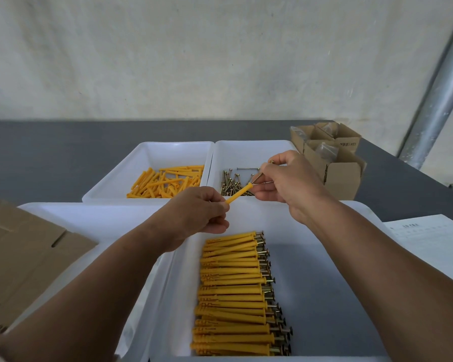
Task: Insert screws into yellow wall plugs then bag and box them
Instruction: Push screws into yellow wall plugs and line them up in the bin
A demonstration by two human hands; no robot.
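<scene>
Plugs: yellow plastic wall plugs (168, 182), smooth
Screws: thin gold metal screws (236, 184), shiny
Tubs: white plastic tubs (324, 270), smooth, glossy
Boxes: brown cardboard boxes (343, 176), matt

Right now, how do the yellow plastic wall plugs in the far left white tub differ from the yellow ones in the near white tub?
The far-tub plugs lie in a loose, crisscrossed heap; the near-tub plugs lie side by side in a neat row. The far-tub plugs show no screws; the near-tub plugs have metal screw heads poking out on the right. Both are slim and yellow.
</scene>
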